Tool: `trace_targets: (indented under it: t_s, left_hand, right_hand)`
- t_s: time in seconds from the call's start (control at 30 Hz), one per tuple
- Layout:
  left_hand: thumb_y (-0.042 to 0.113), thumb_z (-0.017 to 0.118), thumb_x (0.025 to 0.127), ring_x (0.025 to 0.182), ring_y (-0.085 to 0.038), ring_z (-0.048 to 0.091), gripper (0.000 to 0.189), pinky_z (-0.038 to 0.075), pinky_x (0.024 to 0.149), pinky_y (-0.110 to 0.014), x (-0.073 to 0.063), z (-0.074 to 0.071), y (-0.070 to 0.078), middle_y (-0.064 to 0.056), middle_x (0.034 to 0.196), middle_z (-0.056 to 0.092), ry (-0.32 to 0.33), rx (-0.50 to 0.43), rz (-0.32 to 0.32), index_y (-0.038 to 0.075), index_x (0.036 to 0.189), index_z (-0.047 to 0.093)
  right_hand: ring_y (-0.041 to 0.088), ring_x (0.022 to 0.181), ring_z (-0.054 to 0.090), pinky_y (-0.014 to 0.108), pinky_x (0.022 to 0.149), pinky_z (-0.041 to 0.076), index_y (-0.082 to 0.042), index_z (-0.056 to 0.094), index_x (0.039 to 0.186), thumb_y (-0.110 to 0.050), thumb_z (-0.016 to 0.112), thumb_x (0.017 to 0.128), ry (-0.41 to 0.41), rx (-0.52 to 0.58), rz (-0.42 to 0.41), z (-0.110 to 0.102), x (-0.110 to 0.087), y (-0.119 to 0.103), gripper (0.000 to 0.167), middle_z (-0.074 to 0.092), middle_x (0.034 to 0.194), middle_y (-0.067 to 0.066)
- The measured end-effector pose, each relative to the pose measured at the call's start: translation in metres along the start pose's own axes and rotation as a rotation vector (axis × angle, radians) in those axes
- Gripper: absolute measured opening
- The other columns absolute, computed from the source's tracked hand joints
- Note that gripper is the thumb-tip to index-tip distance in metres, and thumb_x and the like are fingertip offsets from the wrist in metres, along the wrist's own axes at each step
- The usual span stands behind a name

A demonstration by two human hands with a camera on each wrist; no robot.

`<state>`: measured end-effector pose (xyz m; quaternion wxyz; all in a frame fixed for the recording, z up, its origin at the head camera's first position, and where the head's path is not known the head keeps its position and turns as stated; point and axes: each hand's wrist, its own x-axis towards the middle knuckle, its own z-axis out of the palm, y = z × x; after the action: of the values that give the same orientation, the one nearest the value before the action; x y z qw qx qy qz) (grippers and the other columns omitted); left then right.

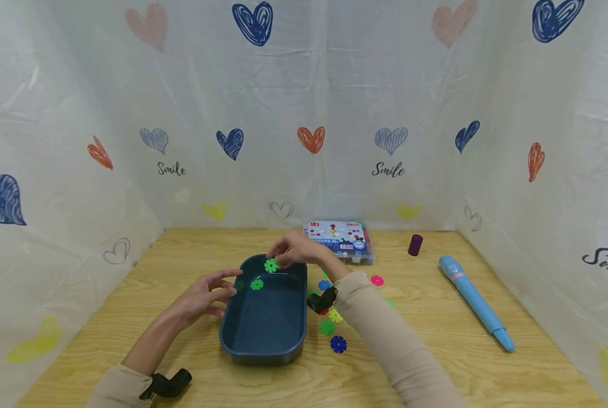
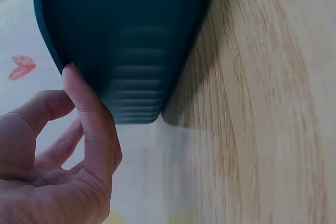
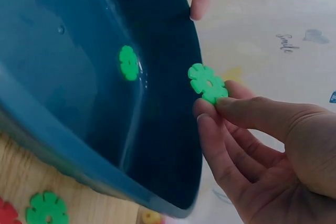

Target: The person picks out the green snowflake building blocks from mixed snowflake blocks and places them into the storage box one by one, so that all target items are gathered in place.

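Observation:
My right hand (image 1: 294, 249) pinches a bright green snowflake disc (image 3: 208, 83) between thumb and fingertips, over the far end of a dark blue plastic basin (image 1: 265, 323). Notches run round the disc's edge, and its centre has a hole. Inside the basin, toward the far end, lies another green disc (image 1: 256, 284). My left hand (image 1: 204, 297) is at the basin's left side, fingertips touching the rim. In the left wrist view, one long finger (image 2: 89, 114) reaches up to the rim along the outer wall.
Right of the basin lie several loose discs, among them a blue disc (image 1: 338, 344) and a pink disc (image 1: 377, 280). A clear box with a printed lid (image 1: 336, 233) sits behind. Farther right are a dark purple cylinder (image 1: 415, 245) and a light blue microphone-shaped object (image 1: 477, 303).

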<state>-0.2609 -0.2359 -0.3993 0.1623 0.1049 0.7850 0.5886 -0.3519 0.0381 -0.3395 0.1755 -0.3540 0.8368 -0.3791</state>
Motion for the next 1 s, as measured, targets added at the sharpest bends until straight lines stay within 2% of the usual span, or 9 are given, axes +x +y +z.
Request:
trace_targets:
  t_s: [0.2,0.33,0.47,0.73,1.0]
  left_hand:
    - [0.022,0.062,0.097,0.096,-0.024,0.061,0.059,0.058,0.065,-0.032,0.000,0.000,0.002,-0.019,0.117,0.052,0.006,0.008,-0.002,0.009,0.149,0.038]
    - [0.022,0.061,0.097,0.099,-0.025,0.060,0.058,0.058,0.066,-0.033,0.000,0.000,0.002,-0.021,0.120,0.052,0.008,0.011,-0.011,0.009,0.149,0.038]
    - [0.023,0.061,0.097,0.098,-0.025,0.060,0.059,0.058,0.066,-0.034,0.000,0.000,0.001,-0.020,0.118,0.052,0.003,0.009,-0.010,0.010,0.149,0.037]
    - [0.023,0.061,0.097,0.096,-0.024,0.060,0.060,0.058,0.065,-0.034,0.001,0.000,0.000,-0.020,0.118,0.052,-0.001,0.010,-0.007,0.010,0.150,0.036]
    - [0.023,0.061,0.097,0.096,-0.024,0.060,0.059,0.058,0.065,-0.034,0.000,0.000,0.003,-0.019,0.117,0.053,0.004,0.015,-0.012,0.010,0.150,0.037]
  right_hand:
    - [0.027,0.090,0.073,0.035,0.080,0.060,-0.001,0.070,0.115,0.001,0.057,0.094,-0.020,0.030,0.047,0.009,0.010,0.000,0.025,0.072,0.106,0.019]
    - [0.032,0.091,0.072,0.042,0.085,0.058,0.000,0.070,0.115,0.002,0.057,0.094,-0.049,0.059,0.066,0.019,0.017,0.001,0.025,0.073,0.101,0.020]
    - [0.032,0.092,0.072,0.044,0.087,0.057,0.001,0.070,0.115,0.003,0.057,0.093,-0.065,0.072,0.094,0.029,0.021,-0.001,0.026,0.072,0.102,0.022]
    - [0.030,0.086,0.073,0.035,0.079,0.060,0.003,0.069,0.115,0.005,0.059,0.091,-0.086,0.082,0.152,0.042,0.031,-0.002,0.026,0.072,0.101,0.022]
    - [0.035,0.091,0.072,0.038,0.081,0.059,0.005,0.068,0.115,0.005,0.060,0.092,-0.108,0.080,0.207,0.049,0.032,-0.003,0.025,0.072,0.101,0.022]
